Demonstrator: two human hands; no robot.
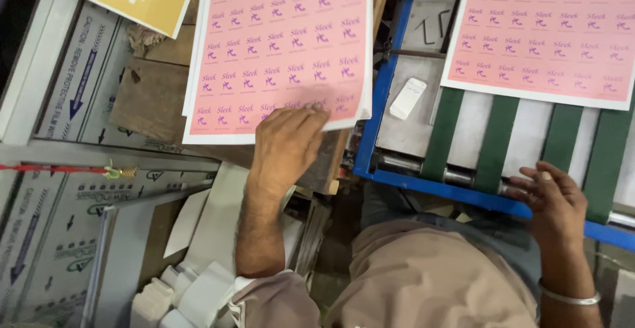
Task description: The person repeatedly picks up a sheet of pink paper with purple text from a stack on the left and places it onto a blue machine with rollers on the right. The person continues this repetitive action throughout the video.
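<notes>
I see the left hand (286, 144) flat, fingertips (316, 115) pressing the near edge of the pink label-sheet stack (281, 43) on the wooden bench (149, 96). Right hand (554, 199) spread and holding nothing, fingers over the roller (423, 169) at the blue frame (463, 194). Beyond it, a second pink sheet (549, 30) lies on green belts (496, 142).

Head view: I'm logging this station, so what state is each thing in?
Pink sheet stack: flat on the bench, bottom edge under the fingers.
Second pink sheet: flat on the green belts.
White remote: lying untouched.
Left hand: pressing the stack.
Right hand: open at the blue frame.
</notes>
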